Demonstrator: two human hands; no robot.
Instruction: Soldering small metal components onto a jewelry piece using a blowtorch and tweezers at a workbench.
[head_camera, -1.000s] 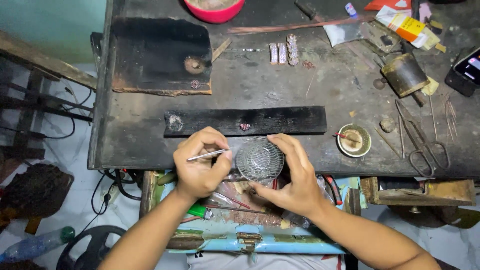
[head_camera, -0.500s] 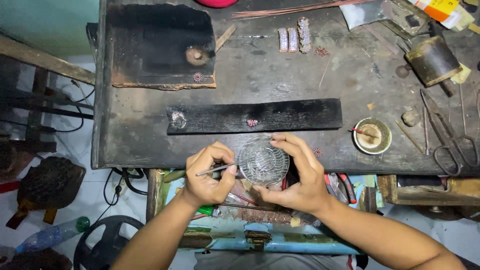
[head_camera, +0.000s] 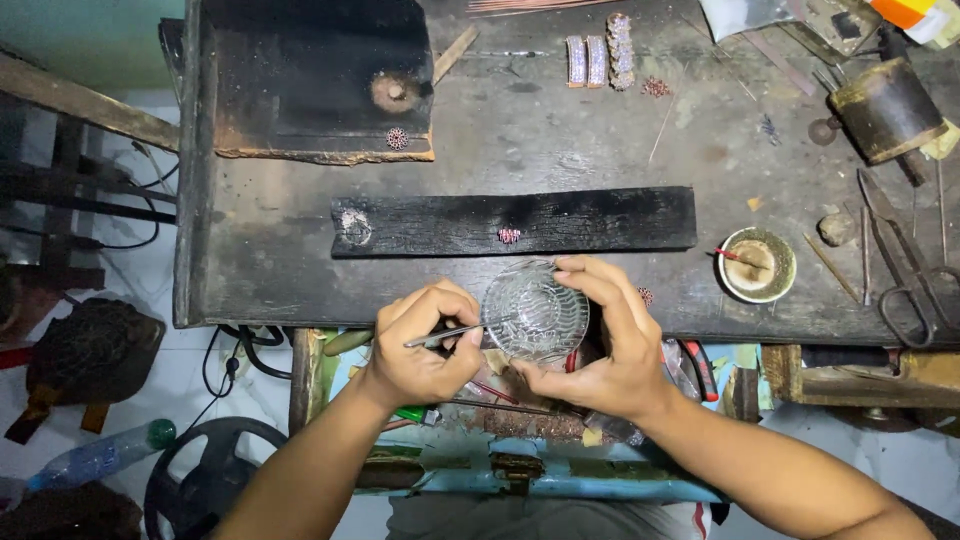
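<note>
Right hand (head_camera: 610, 345) cups glass dish (head_camera: 535, 312) at near bench (head_camera: 560, 150) edge; left hand (head_camera: 420, 345) pinches tweezers (head_camera: 450, 335). Dish overhangs, so a slip likely drops it.

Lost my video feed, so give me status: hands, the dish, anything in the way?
Left hand grips tweezers, tips at glass dish. Right hand cradles dish at bench edge. Nothing blocking.

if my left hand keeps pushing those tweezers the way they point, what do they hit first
Probably the round patterned clear glass dish held by the right hand. The left hand aims the thin metal tweezers rightward, tips at the dish's near rim; depth is unclear, so contact can't be confirmed.
</note>
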